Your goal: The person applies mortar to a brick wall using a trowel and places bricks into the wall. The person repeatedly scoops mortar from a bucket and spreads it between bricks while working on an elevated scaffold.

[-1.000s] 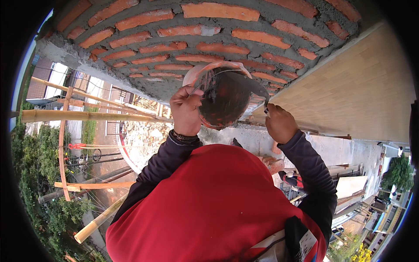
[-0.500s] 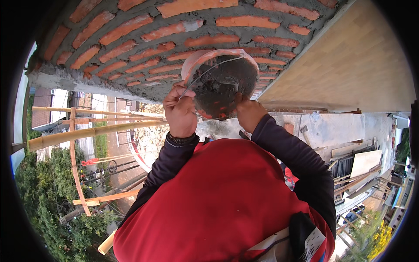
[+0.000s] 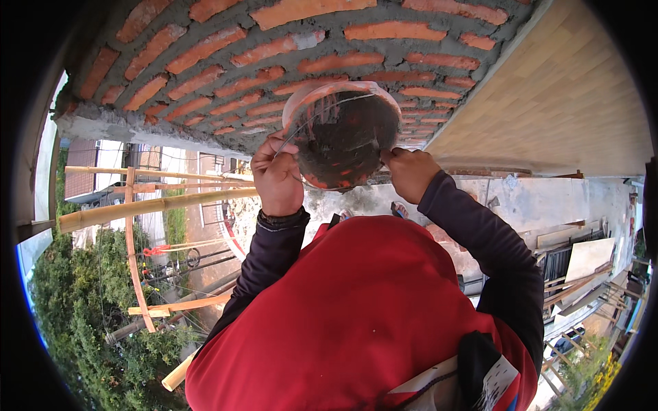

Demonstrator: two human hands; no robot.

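Note:
A pale bucket (image 3: 296, 109) of wet grey mortar (image 3: 346, 137) is tilted toward me in front of the brick wall, its mouth facing me. My left hand (image 3: 279, 177) is closed at the bucket's left edge, pinching its thin wire handle (image 3: 312, 121), which arcs across the mouth. Closed at the right edge, my right hand (image 3: 413, 172) has its fingertips by the mortar; what they grip is hidden. A faint straight edge shows in the mortar near those fingers.
Ahead stands a brick wall (image 3: 394, 31) with grey mortar joints. Light wooden boarding (image 3: 548, 89) rises on the right. Bamboo poles (image 3: 154, 209) and an upright timber strip (image 3: 131, 253) frame a drop on the left, with trees (image 3: 82, 294) below. Boards (image 3: 589, 260) lie lower right.
My right hand has shifted right, its fingers now nearer the bucket's right edge. The flat shape in the mortar shows less clearly. My left hand keeps hold of the wire handle.

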